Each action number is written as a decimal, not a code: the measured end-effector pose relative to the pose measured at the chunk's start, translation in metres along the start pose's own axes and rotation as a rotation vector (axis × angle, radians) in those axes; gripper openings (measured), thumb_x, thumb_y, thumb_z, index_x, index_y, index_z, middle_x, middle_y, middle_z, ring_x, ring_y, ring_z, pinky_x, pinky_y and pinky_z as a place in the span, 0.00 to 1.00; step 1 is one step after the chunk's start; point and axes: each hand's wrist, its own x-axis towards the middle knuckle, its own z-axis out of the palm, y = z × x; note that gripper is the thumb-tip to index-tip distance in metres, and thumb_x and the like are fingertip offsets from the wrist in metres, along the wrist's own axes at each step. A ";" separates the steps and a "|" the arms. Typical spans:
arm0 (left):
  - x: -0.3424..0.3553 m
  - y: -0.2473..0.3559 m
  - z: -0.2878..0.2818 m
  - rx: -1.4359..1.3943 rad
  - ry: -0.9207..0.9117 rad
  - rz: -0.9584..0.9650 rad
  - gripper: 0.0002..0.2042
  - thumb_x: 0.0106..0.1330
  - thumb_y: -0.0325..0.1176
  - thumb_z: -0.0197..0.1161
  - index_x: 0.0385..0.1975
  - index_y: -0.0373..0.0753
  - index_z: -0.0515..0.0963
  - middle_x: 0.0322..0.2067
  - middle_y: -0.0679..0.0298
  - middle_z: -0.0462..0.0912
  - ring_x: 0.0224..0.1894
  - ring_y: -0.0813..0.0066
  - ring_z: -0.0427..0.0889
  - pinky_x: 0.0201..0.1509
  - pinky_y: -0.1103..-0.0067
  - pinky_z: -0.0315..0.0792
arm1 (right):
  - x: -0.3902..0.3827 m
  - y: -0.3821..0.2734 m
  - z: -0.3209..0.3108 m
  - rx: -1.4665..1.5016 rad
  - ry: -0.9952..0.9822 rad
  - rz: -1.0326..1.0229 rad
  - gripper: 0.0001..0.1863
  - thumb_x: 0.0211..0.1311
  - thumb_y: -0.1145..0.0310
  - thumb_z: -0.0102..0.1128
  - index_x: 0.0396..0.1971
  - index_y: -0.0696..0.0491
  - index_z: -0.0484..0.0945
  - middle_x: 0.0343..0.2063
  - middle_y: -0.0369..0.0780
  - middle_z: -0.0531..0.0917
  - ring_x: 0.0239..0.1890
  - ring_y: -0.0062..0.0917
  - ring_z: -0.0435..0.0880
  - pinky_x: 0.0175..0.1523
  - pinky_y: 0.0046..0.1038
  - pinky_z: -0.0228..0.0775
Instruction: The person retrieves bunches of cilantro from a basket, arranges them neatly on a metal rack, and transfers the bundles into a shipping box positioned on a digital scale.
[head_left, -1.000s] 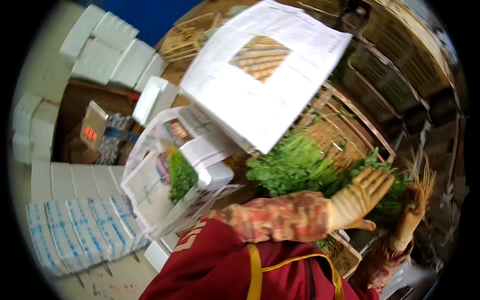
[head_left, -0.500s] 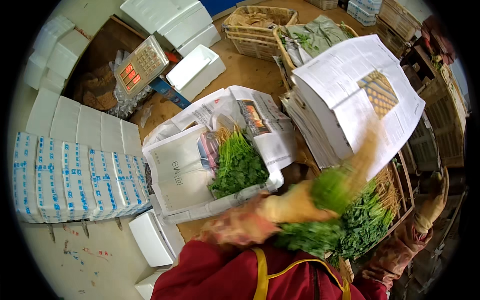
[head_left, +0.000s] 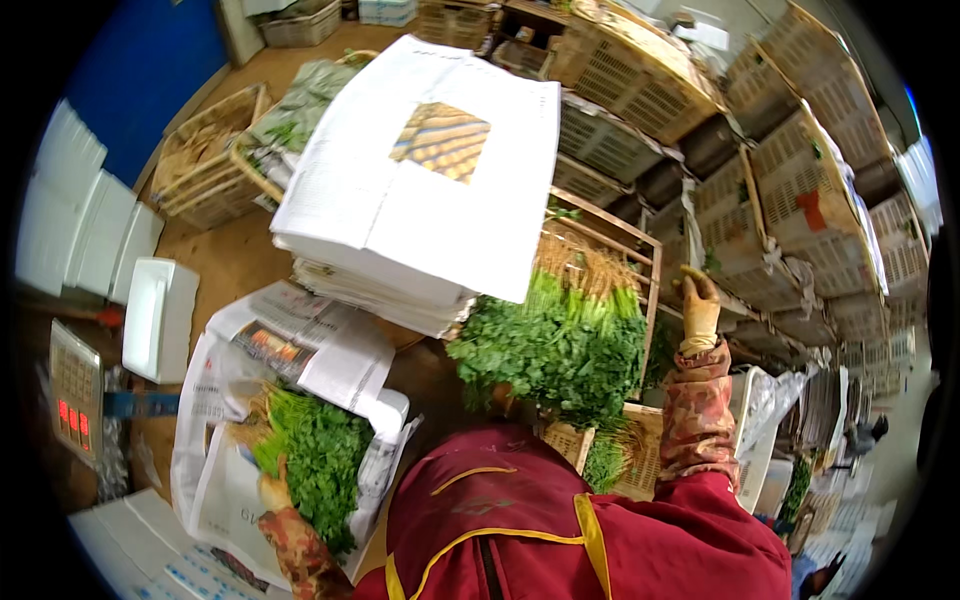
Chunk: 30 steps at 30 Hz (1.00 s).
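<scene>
Newspaper stack [head_left: 420, 190] top centre. Crate [head_left: 640, 300] right of it holds herbs [head_left: 555, 345], roots up. Paper-lined box [head_left: 215, 440] lower left holds a herb bunch [head_left: 320, 455]. Left hand [head_left: 275, 492], gloved, on that bunch, finger state unclear. Right hand [head_left: 698, 312], gloved, fingers curled on crate edge.

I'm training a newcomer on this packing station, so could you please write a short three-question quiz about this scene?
1. True or false: the right hand is bare.
2. The bunch of greens by the left hand lies on: A newspaper, B a scale, C a crate.
3. What sits directly left of the crate of greens?

Key: 1 false, it is gloved; 2 A; 3 the stack of newspapers.
</scene>
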 end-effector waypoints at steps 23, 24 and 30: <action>-0.306 0.576 0.081 -0.266 -0.549 1.508 0.16 0.66 0.26 0.56 0.54 0.35 0.74 0.45 0.52 0.82 0.44 0.59 0.82 0.50 0.69 0.74 | 0.000 0.220 -0.054 0.491 -0.246 0.869 0.16 0.55 0.67 0.67 0.43 0.56 0.78 0.34 0.35 0.81 0.34 0.21 0.77 0.37 0.20 0.66; -0.310 0.593 0.098 -0.225 -0.542 1.542 0.16 0.67 0.26 0.54 0.54 0.34 0.74 0.45 0.52 0.82 0.45 0.59 0.82 0.51 0.69 0.75 | -0.001 0.226 -0.054 0.501 -0.250 0.889 0.21 0.55 0.65 0.68 0.47 0.58 0.78 0.39 0.39 0.82 0.39 0.24 0.79 0.40 0.22 0.68; -0.333 0.654 0.171 -0.049 -0.485 1.608 0.14 0.67 0.26 0.54 0.52 0.35 0.74 0.46 0.51 0.81 0.46 0.58 0.81 0.52 0.67 0.73 | 0.006 0.198 -0.039 0.028 -0.366 0.661 0.26 0.52 0.62 0.71 0.46 0.66 0.77 0.34 0.40 0.83 0.34 0.21 0.78 0.40 0.22 0.70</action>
